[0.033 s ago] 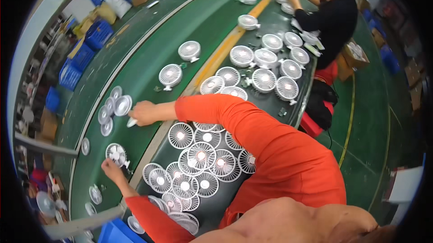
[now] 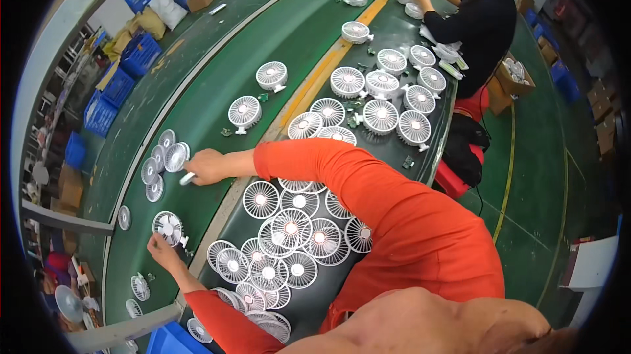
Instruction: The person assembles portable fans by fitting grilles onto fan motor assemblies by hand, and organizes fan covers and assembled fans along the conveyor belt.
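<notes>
One white piece (image 2: 187, 178), right hand (image 2: 208, 166) pinching; open fan (image 2: 168, 228) by left hand (image 2: 160, 246), grip unclear. We're likely mid-assembly; next: align.

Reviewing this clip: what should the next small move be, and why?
Probably bring the white piece in the right hand toward the open-faced fan: its blades show uncovered, the left hand is at its rim, and the piece is held apart from it. The piece's exact shape is unclear.
</notes>
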The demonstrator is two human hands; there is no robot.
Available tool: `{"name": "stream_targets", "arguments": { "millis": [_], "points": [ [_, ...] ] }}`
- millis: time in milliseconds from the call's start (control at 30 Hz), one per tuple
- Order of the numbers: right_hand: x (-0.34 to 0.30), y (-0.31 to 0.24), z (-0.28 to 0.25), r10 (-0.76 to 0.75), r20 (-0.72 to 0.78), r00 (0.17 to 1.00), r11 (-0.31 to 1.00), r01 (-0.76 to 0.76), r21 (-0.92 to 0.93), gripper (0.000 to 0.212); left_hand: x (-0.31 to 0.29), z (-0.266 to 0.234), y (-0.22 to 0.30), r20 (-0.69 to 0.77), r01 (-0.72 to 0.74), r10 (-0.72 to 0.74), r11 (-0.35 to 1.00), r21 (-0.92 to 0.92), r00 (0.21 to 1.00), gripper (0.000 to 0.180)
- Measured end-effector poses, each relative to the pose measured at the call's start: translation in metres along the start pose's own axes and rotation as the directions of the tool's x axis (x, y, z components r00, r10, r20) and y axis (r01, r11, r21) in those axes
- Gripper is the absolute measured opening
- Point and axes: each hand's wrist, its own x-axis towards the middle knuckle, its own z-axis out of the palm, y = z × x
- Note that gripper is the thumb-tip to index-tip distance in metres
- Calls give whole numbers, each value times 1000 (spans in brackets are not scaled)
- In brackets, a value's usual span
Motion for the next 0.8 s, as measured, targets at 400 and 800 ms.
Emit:
{"name": "stream_targets", "arguments": {
  "millis": [400,800],
  "points": [
    [-39,-87,-42,-162,-199,967,832,242,499,47,-123,46,132,466,515,-219,374,-771,857,59],
    [-78,-110,-12,-398,-215,892,766,452,457,75,-182,45,165,264,349,-244,441,-827,933,56]
  ]
}}
